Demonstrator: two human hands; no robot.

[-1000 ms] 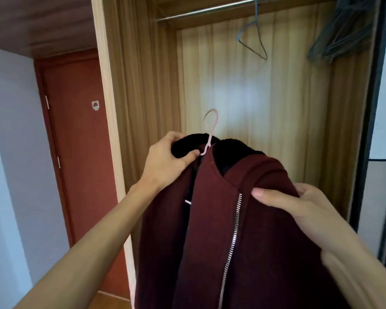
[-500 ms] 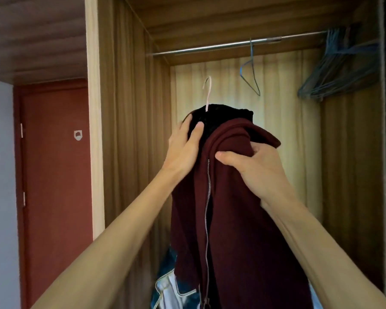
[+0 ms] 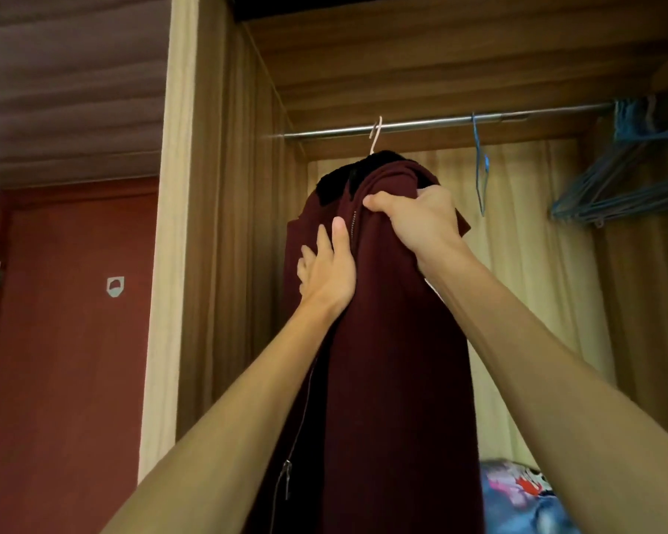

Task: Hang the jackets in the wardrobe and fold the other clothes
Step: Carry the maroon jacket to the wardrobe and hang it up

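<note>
The dark red jacket (image 3: 394, 341) has gone up. One second ago its top was in the middle of the frame; now it is in the upper middle. The pink hanger hook (image 3: 375, 138) was in the air well below the silver rod (image 3: 421, 125). Now it reaches the rod and crosses it.

The left hand (image 3: 328, 275) was up by the hook, holding the black collar. It has slid down and now lies flat on the front of the jacket, thumb pointing up. The right hand (image 3: 421, 221) has climbed from the lower right to the jacket's top and grabs the cloth there.

The camera looks higher, so the rod sits lower in the frame.
</note>
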